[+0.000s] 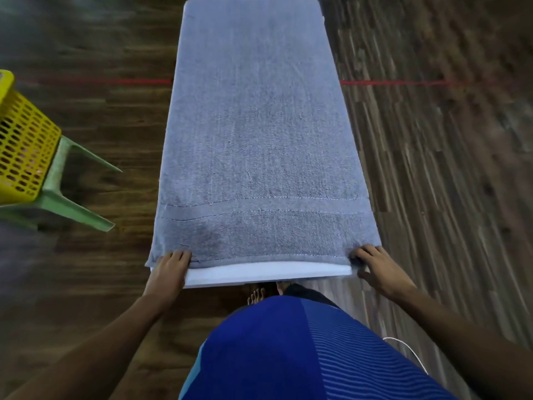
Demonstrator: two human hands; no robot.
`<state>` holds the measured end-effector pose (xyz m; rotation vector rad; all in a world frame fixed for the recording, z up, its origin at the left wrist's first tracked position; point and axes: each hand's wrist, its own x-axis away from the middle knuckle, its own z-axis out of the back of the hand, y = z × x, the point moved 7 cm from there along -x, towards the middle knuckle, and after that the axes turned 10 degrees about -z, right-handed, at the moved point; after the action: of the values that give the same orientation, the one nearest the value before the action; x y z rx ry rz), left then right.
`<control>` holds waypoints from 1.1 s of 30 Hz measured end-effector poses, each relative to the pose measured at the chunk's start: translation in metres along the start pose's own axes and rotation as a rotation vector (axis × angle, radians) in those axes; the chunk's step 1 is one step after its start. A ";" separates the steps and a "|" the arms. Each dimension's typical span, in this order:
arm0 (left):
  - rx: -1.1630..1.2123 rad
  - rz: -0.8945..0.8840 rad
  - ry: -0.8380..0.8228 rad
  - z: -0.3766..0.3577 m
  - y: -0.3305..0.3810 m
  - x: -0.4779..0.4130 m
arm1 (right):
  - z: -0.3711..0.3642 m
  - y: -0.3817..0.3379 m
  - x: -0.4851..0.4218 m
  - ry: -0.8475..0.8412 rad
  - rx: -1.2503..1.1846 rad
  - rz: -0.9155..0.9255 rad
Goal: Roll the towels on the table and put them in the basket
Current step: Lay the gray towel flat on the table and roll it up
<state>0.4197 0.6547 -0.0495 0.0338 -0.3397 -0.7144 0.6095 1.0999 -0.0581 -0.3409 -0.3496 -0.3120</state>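
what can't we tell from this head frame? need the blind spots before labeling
- Yellow basket: cut off by the left edge of the head view; its contents can't be made out.
- Table: top hidden under the grey towel; only the near rim shows.
- Left hand and right hand: at the towel's near corners; whether the fingers pinch the cloth is unclear.
- Floor: motion-blurred.
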 end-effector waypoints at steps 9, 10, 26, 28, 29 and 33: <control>-0.172 0.002 0.033 0.011 0.015 -0.013 | 0.008 -0.008 -0.006 0.061 0.025 -0.063; -0.177 -0.006 0.025 0.011 0.013 -0.014 | 0.007 -0.008 -0.006 0.076 0.026 -0.075; 0.295 0.152 0.356 0.022 -0.036 -0.006 | 0.018 -0.015 -0.023 0.164 -0.074 -0.108; 0.288 0.134 0.299 0.015 -0.045 -0.006 | 0.020 -0.011 -0.020 0.115 -0.142 -0.147; 0.290 0.142 0.272 0.010 -0.052 -0.006 | 0.019 -0.006 -0.020 0.083 -0.171 -0.176; 0.308 0.216 0.198 0.001 -0.069 -0.013 | 0.020 0.009 -0.027 0.010 -0.210 -0.239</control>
<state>0.3659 0.6109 -0.0623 0.3529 -0.2557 -0.4358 0.5830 1.1221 -0.0535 -0.5052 -0.3491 -0.5869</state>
